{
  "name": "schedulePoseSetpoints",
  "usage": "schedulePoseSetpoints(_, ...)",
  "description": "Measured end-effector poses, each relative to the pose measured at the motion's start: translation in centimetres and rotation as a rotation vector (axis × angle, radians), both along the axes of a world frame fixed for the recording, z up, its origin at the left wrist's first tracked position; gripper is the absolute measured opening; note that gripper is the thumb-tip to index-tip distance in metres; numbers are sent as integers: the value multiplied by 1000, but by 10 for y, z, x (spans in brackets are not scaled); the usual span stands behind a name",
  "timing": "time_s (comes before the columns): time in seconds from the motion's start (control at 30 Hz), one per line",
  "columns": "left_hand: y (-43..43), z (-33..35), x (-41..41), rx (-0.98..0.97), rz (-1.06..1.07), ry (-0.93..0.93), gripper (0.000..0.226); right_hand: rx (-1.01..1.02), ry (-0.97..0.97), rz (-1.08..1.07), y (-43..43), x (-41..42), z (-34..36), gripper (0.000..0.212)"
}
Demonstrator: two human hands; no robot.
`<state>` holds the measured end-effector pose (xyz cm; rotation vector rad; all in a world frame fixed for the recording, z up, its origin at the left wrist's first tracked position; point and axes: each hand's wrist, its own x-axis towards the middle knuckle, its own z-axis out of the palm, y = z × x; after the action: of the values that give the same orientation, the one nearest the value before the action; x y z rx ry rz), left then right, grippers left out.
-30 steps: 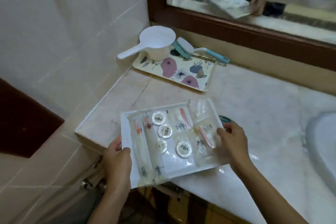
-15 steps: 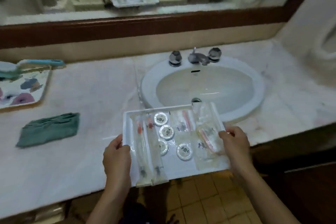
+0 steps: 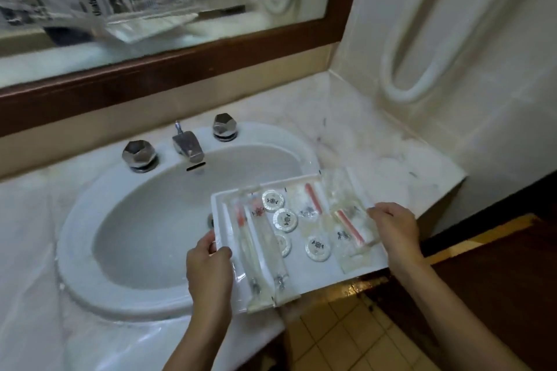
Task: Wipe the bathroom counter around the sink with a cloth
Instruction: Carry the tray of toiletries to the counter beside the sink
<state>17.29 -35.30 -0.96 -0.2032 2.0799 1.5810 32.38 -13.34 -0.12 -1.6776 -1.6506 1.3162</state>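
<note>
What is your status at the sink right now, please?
Left hand and right hand both gripping white amenity tray, held over sink edge. No cloth in view. Counter right of sink bare.

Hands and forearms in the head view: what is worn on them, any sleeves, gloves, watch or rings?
Both the left hand and right hand are bare, no gloves. Both forearms are uncovered to the frame's bottom edge, with no sleeve showing. No watch, bracelet or ring is visible on wrists or fingers.

Tray: white, held over the sink's right edge
Left hand: grips tray's left rim
Right hand: grips tray's right rim
Contents: wrapped toiletries, round packets
Sink: oval, set in counter
Tap: between two knobs
</note>
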Motion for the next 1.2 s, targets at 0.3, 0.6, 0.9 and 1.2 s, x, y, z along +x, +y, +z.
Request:
schedulePoseSetpoints(0.3,142,-11,-43,-15,-5,34,49,-14,-24,59,150,-70,-21,40)
schedulePoseSetpoints(0.6,260,-18,-110,-54,74,-23,59,35,-44,191,281,-171,-37,20)
schedulePoseSetpoints(0.9,342,-32,-173,-13,175,-27,76,149,-121,287,352,-251,-66,44)
schedulePoseSetpoints(1.2,382,-42,-199,-8,233,95,74,209,-108,339,373,-295,-67,58)
